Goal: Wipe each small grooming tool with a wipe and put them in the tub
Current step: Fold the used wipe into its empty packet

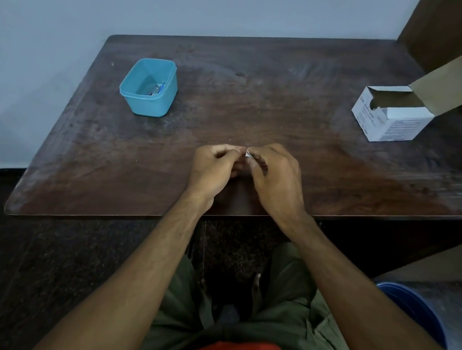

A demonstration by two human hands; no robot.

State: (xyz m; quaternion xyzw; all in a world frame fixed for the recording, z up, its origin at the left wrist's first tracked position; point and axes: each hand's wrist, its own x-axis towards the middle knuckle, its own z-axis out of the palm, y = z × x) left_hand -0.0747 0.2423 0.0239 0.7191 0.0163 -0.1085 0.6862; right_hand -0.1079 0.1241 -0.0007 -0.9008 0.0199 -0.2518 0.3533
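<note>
Dark wood-grain tabletop (264,105) seen from above, with the person standing at its near edge. Both hands meet just above the near middle of the surface. The left hand (214,166) and the right hand (275,178) each have thumb and fingertips pinched closed on a small white packet (248,154), only a corner of which shows between them; whether it is a wipe sachet or something else cannot be told. The remaining fingers of each grip are curled in toward the palm. A blue plastic tub (148,87) stands at the far left of the tabletop, well apart from the hands, with a few small items (158,90) lying on its floor, too small to identify. An open white cardboard box (394,115), its flap raised, stands at the far right.
</note>
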